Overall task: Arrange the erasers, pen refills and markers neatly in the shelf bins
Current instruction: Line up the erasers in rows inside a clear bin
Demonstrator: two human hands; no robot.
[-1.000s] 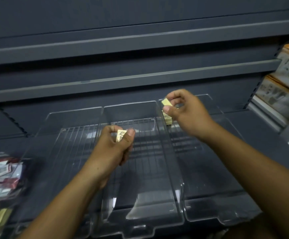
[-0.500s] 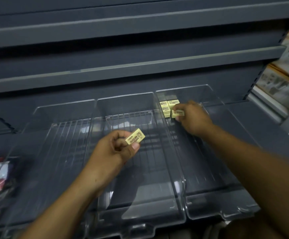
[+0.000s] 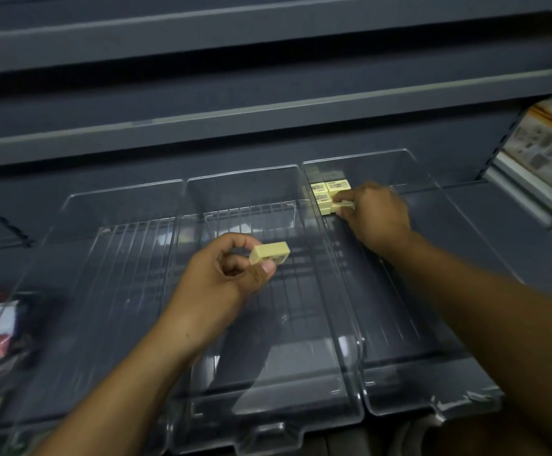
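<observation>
Erasers (image 3: pixel 328 191), pale yellow, sit packed together in the far left corner of the right-hand clear bin (image 3: pixel 399 172), right of centre in the upper half of the frame. There the right hand (image 3: pixel 378 213) pinches a loose eraser (image 3: pixel 343 205) against them with curled fingers. At mid-frame the left hand (image 3: pixel 218 284) grips a single eraser (image 3: pixel 269 253) between thumb and curled fingers, above the middle bin (image 3: pixel 268 399).
</observation>
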